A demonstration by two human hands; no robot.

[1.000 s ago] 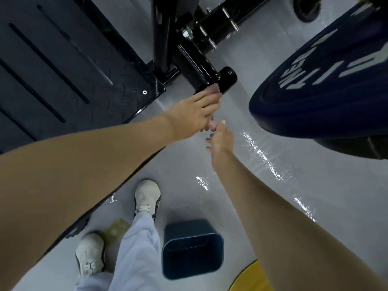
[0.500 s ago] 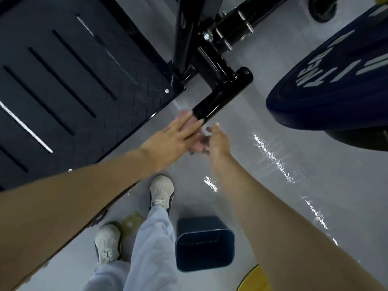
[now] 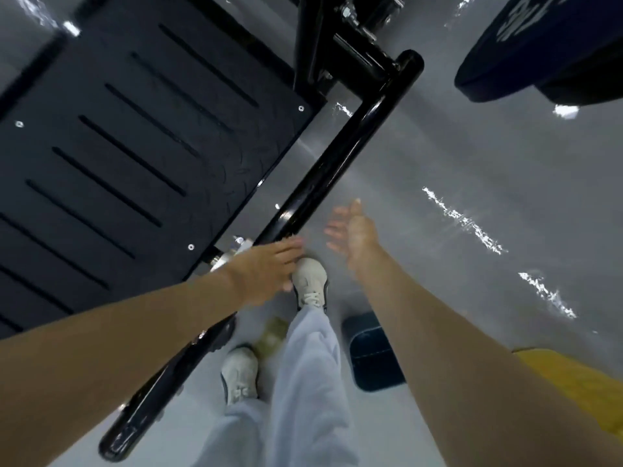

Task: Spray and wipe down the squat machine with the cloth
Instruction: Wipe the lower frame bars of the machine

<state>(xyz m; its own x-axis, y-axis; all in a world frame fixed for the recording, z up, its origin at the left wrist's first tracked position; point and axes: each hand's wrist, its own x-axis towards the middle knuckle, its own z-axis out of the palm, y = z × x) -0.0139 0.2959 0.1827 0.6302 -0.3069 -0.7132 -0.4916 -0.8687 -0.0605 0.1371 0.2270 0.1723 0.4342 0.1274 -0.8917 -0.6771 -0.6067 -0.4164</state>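
The squat machine's glossy black floor bar (image 3: 337, 160) runs diagonally beside its dark ribbed footplate (image 3: 135, 146). My left hand (image 3: 266, 274) lies flat with straight fingers over the lower stretch of the bar. A sliver of pinkish material shows under its fingers; I cannot tell if it is the cloth. My right hand (image 3: 354, 230) hovers just right of the bar, fingers spread and holding nothing. A blurred yellow-green object (image 3: 271, 333) sits on the floor between my feet. No spray bottle can be made out.
A dark blue weight plate (image 3: 539, 45) hangs at the upper right. A dark blue bin (image 3: 371, 352) stands on the shiny grey floor right of my legs. A yellow object (image 3: 573, 389) lies at the right edge. My front shoe (image 3: 310, 281) is beside the bar.
My left hand has slid down the black bar from its capped far end toward my feet. My right hand has drawn apart from the left and spread open.
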